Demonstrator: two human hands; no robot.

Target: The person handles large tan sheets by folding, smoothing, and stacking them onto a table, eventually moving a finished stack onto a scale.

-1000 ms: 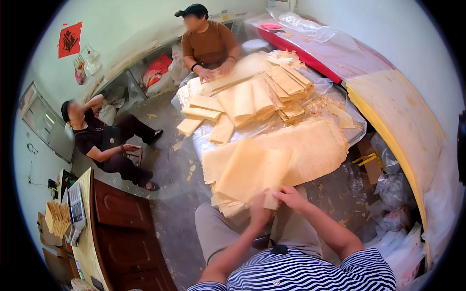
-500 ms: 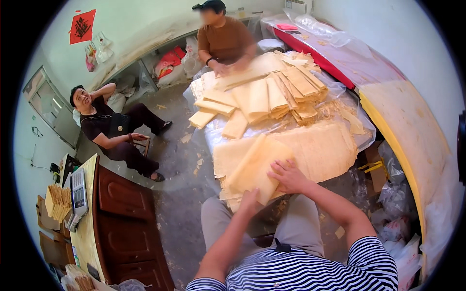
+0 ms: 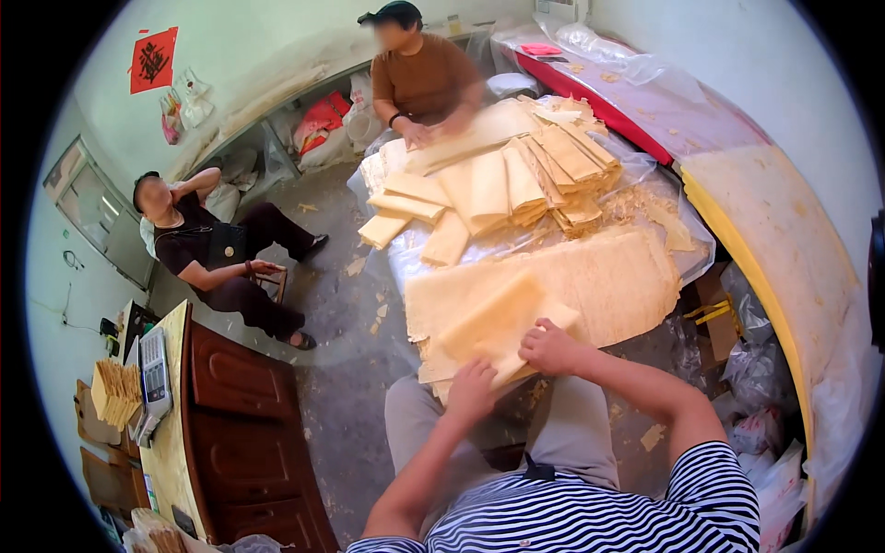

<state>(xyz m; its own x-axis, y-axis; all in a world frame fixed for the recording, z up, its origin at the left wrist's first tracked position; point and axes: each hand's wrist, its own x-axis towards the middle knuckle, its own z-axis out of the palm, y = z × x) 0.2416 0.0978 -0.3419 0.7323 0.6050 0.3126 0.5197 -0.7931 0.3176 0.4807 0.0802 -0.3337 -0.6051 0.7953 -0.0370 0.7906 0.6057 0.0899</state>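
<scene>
A thin pale-yellow sheet (image 3: 498,318), resembling dried tofu skin, lies partly folded and creased in front of me. It rests on a wide flat stack of similar sheets (image 3: 618,276) at the near end of the table. My left hand (image 3: 472,391) is closed at the sheet's near edge, its fingertips slightly smeared. My right hand (image 3: 548,347) pinches the same sheet farther right, fingers curled. Beyond the stack, folded bundles of sheets (image 3: 489,189) are heaped on the table, with several smaller folded packets (image 3: 415,194) at their left.
A person in a brown shirt (image 3: 424,78) handles sheets across the table. Another person in dark clothes (image 3: 221,249) sits at the left. A wooden cabinet (image 3: 244,415) with a scale (image 3: 155,373) stands near left. Along the right runs a yellow-edged bench (image 3: 737,230).
My right hand has gone from lying spread on the sheet to pinching it. The sheet's folded part has shifted right and buckled. My left hand has hardly moved.
</scene>
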